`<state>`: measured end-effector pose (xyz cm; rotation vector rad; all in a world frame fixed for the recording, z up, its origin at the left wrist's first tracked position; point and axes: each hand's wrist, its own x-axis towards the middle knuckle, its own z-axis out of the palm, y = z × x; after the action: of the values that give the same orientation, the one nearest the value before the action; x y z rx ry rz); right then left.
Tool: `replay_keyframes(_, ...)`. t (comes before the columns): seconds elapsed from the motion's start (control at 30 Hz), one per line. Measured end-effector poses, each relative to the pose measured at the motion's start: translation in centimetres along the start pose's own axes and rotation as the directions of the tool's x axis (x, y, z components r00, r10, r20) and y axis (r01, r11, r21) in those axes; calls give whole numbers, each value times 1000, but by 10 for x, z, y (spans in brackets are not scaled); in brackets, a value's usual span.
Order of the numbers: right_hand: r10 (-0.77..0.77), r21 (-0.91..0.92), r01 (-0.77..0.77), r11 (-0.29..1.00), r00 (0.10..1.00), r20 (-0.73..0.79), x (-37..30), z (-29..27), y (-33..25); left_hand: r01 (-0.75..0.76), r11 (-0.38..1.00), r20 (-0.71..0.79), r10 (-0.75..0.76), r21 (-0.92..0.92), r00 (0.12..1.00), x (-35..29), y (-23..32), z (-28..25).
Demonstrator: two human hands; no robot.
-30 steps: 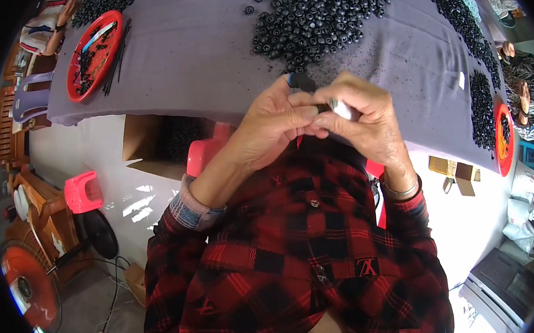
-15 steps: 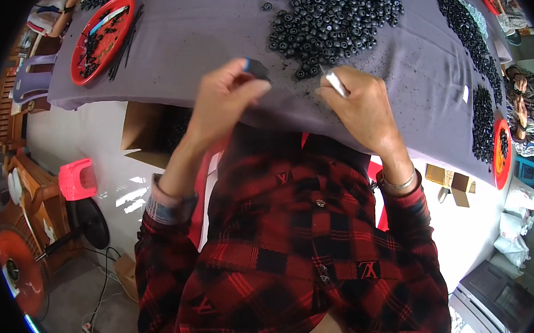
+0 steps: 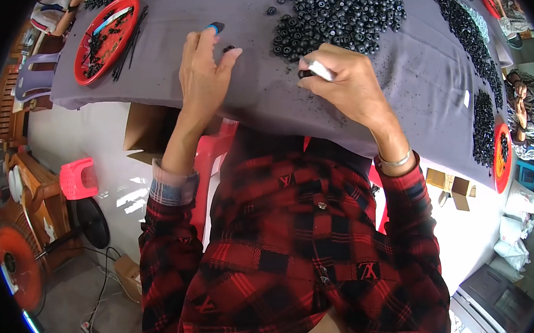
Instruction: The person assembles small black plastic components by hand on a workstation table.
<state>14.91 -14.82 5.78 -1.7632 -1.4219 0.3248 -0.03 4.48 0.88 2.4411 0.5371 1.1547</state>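
Note:
My left hand (image 3: 203, 75) is raised at the table's near edge, thumb and fingers spread apart. One fingertip wears a dark cover (image 3: 219, 27) with a blue band. A small black bit (image 3: 228, 48) shows by the thumb tip; whether it touches the thumb I cannot tell. My right hand (image 3: 351, 80) is closed round a slim white-handled tool (image 3: 321, 70), blurred by motion, its tip not discernible. At that hand's fingertips is a round black part (image 3: 304, 74), seemingly pinched there. Just beyond lies a large heap of round black parts (image 3: 343, 12).
A grey cloth (image 3: 252, 93) strewn with dark crumbs covers the table. At the left stands a red tray (image 3: 79, 71) holding black scraps and a blue-white strip, with thin black sticks (image 3: 130, 46) alongside. More black parts (image 3: 484, 126) line the right side. Beneath the table is a cardboard box (image 3: 143, 129).
My left hand has moved away to the left and its fingers have spread. My right hand has shifted slightly left, and a round black part now shows at its fingertips.

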Motion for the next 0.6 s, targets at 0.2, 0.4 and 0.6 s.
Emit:
replay_keyframes(0.2,171,458,-97,883,978,-122,-25,-5,-28,682,180,671,-126,-709,731,-19,81,-3)
replay_keyframes(0.4,-26,403,104,909,980,-196,-45,-11,-16,753,-243,780,-23,-611,626,-29,106,6)
replay_keyframes(0.6,-23,339,87,937,982,-189,-51,-8,-15,738,-258,771,-47,-624,636,-38,107,12)
